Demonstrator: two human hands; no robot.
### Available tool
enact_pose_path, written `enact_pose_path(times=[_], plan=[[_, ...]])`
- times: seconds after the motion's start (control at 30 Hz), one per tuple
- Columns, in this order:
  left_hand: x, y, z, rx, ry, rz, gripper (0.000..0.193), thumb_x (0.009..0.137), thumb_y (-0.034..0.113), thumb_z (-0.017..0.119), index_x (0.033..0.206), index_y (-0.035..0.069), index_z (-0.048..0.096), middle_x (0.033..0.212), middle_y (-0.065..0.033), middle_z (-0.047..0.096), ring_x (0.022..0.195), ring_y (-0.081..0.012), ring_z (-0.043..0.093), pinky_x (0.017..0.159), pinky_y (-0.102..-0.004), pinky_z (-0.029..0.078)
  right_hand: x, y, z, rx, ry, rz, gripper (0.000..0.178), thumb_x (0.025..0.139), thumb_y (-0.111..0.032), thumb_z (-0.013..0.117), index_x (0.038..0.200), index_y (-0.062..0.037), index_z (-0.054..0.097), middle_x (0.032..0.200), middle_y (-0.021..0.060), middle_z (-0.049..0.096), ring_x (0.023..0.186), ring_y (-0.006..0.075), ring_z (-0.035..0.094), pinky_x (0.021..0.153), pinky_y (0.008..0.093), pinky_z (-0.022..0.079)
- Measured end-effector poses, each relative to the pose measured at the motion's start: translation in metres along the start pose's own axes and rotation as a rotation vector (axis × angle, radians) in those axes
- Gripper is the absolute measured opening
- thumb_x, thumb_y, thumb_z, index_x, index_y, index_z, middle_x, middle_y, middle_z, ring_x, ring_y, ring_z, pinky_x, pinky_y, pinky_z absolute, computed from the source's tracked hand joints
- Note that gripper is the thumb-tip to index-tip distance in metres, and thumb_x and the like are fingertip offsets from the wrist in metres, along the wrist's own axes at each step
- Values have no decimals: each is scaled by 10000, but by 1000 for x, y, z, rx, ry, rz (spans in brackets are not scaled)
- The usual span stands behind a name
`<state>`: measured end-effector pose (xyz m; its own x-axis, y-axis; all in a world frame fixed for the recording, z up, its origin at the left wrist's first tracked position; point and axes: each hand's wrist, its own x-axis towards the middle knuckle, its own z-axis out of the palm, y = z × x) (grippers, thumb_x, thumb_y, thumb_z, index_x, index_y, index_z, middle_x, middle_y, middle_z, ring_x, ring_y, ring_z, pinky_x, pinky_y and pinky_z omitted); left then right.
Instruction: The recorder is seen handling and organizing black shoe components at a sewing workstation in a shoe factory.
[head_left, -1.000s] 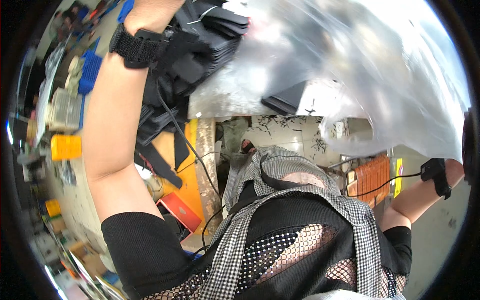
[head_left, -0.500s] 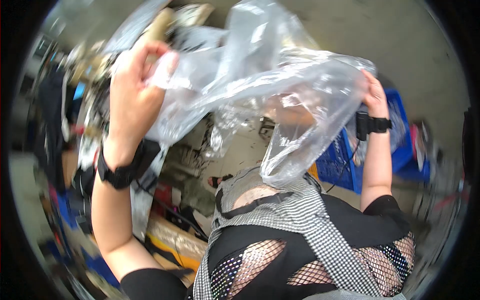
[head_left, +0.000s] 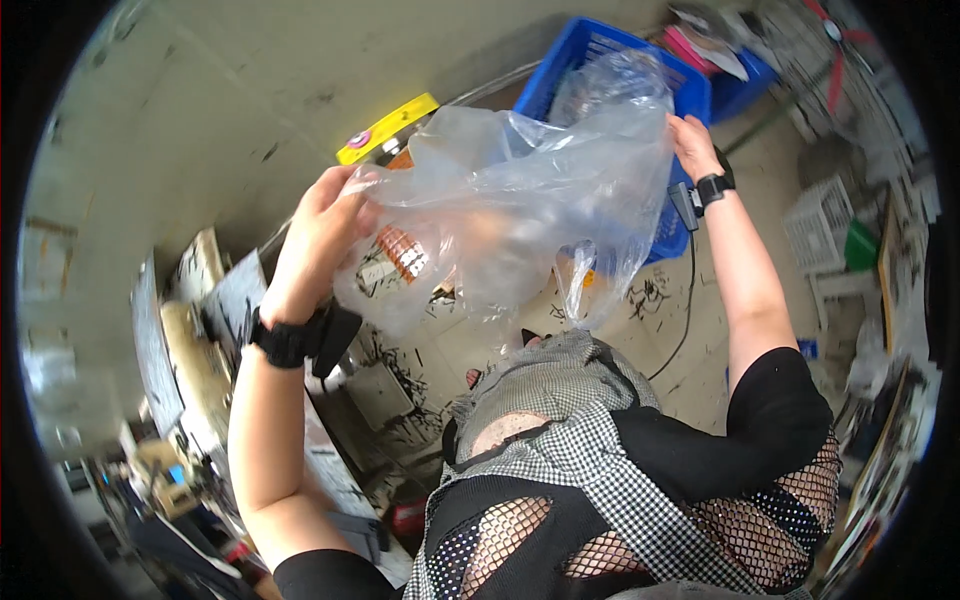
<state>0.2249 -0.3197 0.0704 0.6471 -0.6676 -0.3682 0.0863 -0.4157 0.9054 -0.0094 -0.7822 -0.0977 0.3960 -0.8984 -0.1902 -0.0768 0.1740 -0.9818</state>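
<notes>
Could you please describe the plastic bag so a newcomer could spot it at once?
Find the blue crate at the upper right. Overlapping it and stretching leftward is the clear bag, spread between the right hand and left hand. Being held sets it apart from the similar plastic lying in the crate.

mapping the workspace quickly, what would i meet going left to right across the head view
Beige cylindrical part, left hand, clear plastic bag, right hand, white basket, green object.
</notes>
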Motion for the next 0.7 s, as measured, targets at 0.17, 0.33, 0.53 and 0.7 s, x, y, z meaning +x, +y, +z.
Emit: enact_pose_path(times=[0.17, 0.33, 0.53, 0.7], plan=[[68, 17, 63, 168, -245, 55, 351, 948, 301, 383, 1148, 63, 547, 750, -3, 581, 537, -44, 457, 419, -209, 328, -145, -28, 20, -514, 27, -757, 352, 826, -201, 680, 1106, -14, 578, 933, 119, 630, 862, 174, 601, 759, 292, 484], [95, 59, 128, 246, -437, 60, 549, 915, 485, 366, 1134, 18, 555, 686, -74, 599, 466, -108, 380, 435, -258, 331, -276, -16, 56, -547, -703, -662, 297, 838, -174, 644, 1084, -15, 594, 1040, 154, 616, 977, 266, 600, 863, 349, 469], [119, 121, 238, 411, -654, 110, 583, 923, 514, 348, 1139, 15, 559, 712, -112, 615, 435, -78, 314, 426, -244, 302, -134, 22, -21, -767, -166, -705, 598, 805, -336, 655, 1280, -26, 466, 1210, 235, 529, 1145, 391, 477, 982, 447, 371], [139, 174, 305, 286, -804, 44, 431, 932, 425, 465, 1132, 54, 554, 697, -66, 594, 407, -10, 283, 367, -193, 221, -124, 3, -148, -1343, 21, -230, 755, 691, -348, 744, 1353, -158, 435, 1425, 207, 308, 1322, 418, 238, 1079, 554, 169]])
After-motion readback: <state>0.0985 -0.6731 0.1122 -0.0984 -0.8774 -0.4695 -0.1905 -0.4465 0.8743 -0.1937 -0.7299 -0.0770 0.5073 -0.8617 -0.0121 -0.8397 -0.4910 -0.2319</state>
